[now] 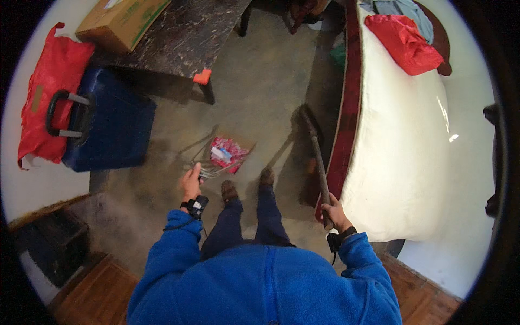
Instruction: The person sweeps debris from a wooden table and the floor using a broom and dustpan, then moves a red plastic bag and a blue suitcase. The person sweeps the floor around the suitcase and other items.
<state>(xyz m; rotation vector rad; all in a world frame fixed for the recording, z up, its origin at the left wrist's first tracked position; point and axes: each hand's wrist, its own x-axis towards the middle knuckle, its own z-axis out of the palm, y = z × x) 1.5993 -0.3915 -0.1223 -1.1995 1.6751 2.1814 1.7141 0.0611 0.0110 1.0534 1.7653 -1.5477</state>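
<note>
My left hand (191, 183) grips some thin, pale, wire-like lengths (209, 172) that fan out ahead of the fingers. Just beyond them is a small open container (245, 145) with pink-and-white wrappers (232, 156) and a white-and-blue piece in it. Blur hides whether the lengths are joined to this container. In my right hand (336, 212) is a long wooden handle (319, 166), which slants away along the bedside. Its far end is dark, and I cannot tell what kind of tool it is.
To the right is a bed with a white cover (400, 162) and a red bag (406, 44). A blue suitcase (118, 122) stands at left beside a red sack (57, 89). Ahead, a dark table (178, 36) with an orange corner guard (202, 76) bears a cardboard box (118, 24).
</note>
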